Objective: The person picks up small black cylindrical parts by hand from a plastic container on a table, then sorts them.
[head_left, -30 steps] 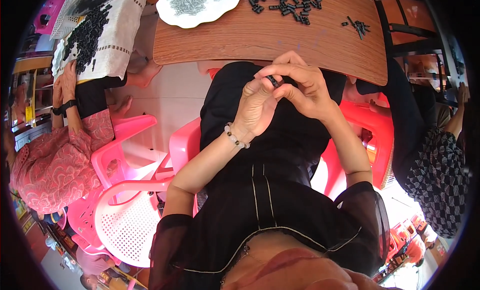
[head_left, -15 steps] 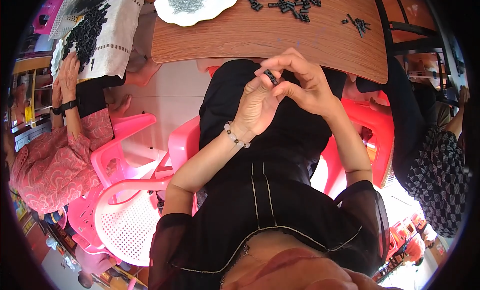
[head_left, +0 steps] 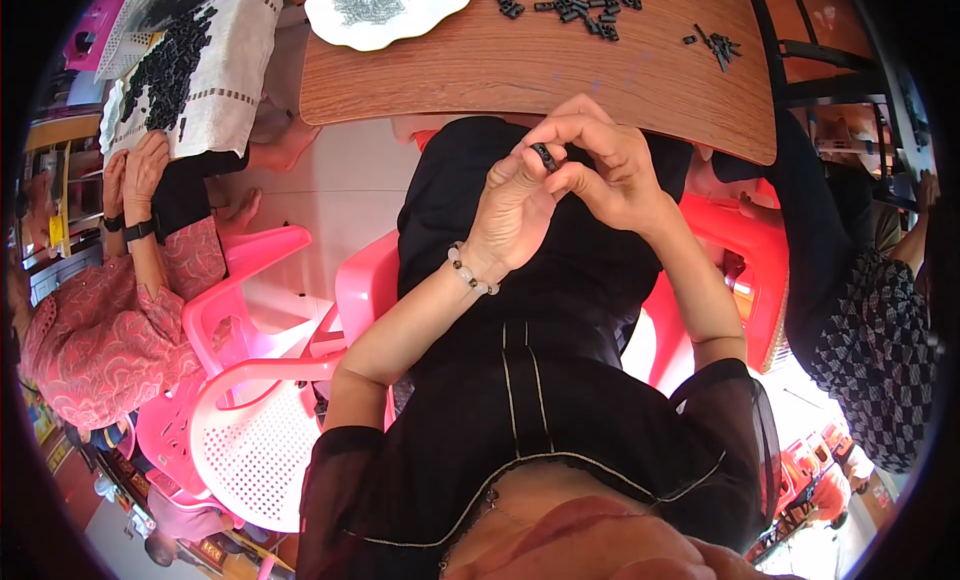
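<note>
A small black ridged piece [head_left: 544, 157], plastic-looking and roughly cylindrical, is pinched between my two hands just in front of the table's near edge. My left hand [head_left: 512, 218], with a beaded bracelet [head_left: 474, 271] at its wrist, grips it by thumb and fingertips. From the other side my right hand [head_left: 612, 175] closes thumb and forefinger on the piece's right end. Fingers cover both ends of it. On the wooden table [head_left: 440, 88] beyond lies a pile of similar black pieces [head_left: 572, 2]. A scalloped white plate [head_left: 372, 38] holds many tiny grey-clear parts.
Thin black pieces [head_left: 718, 48] lie in a small heap at the table's right. A person in a patterned red top [head_left: 120, 350] sits at left, hands [head_left: 145, 168] by a cloth-covered surface [head_left: 232, 70] with black pieces. Pink plastic chairs [head_left: 255, 440] stand at my left.
My hands stay almost in place, and the black piece has shifted very slightly between my fingers. The neighbour's hands at left have drawn back a little from the black pieces.
</note>
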Demonstrator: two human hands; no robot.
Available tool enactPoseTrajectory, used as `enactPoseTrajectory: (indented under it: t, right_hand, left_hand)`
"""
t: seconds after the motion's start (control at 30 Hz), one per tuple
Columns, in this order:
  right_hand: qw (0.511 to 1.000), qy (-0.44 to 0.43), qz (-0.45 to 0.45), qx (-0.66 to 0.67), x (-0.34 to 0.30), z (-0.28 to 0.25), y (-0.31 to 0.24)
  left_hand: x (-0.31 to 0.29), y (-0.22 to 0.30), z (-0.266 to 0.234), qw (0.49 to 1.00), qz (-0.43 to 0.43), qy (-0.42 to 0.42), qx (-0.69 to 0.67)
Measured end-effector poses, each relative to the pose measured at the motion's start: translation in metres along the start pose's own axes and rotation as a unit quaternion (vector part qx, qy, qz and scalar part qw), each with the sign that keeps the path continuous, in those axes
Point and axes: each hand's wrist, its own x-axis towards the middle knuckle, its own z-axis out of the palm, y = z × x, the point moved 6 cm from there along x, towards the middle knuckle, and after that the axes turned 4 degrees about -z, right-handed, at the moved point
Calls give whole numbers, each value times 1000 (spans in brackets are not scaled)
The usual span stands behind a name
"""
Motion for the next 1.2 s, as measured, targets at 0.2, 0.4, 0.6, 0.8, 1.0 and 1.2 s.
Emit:
enactPoseTrajectory:
  t: [0.2, 0.4, 0.6, 0.8, 1.0, 1.2]
  right_hand:
    - [999, -4, -24, -22, 0, -1, -5]
    - [1000, -16, -25, -11, 1, -4, -7]
    - [1000, -6, -23, -6, 2, -3, -6]
    - [1000, -4, -22, -15, 0, -2, -3]
    - [1000, 18, -18, -13, -2, 0, -4]
    - [998, 44, -35, 5, -4, -1, -3]
  left_hand:
    - [-2, -1, 6, 999, -8, -28, -25]
    - [-2, 0, 9, 999, -7, -49, 7]
    - [-3, 3, 12, 998, 18, -55, 28]
    - [-4, 0, 7, 999, 6, -27, 22]
    - [-5, -3, 3, 999, 2, -32, -14]
    - [-5, -2, 6, 999, 1, -41, -2]
